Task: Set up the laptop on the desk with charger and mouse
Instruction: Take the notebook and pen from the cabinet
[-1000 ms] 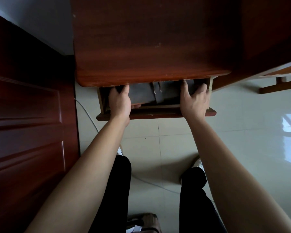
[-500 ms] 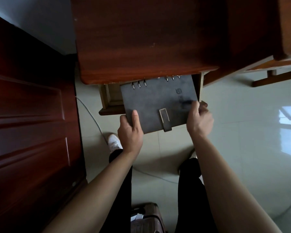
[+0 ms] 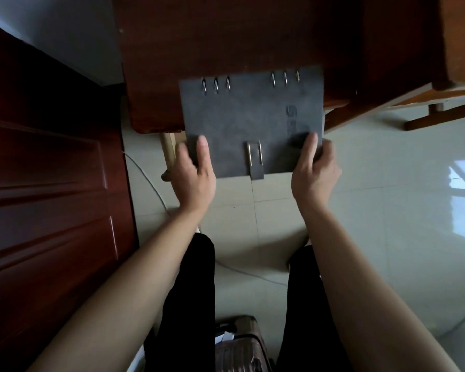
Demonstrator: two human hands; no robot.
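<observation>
The left hand (image 3: 193,173) and the right hand (image 3: 316,170) each grip a near corner of a grey ring binder (image 3: 253,122) (thumbs on top, fingers beneath), holding it flat above the front edge of the wooden desk (image 3: 226,36). A white cable (image 3: 148,181) trails across the tiled floor (image 3: 387,210) below.

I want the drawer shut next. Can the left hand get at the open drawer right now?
Probably not yet. The left hand is clamped on the grey ring binder, as is the right hand, and the binder covers most of the drawer; only its left side shows. Set the binder on the desk first.
</observation>
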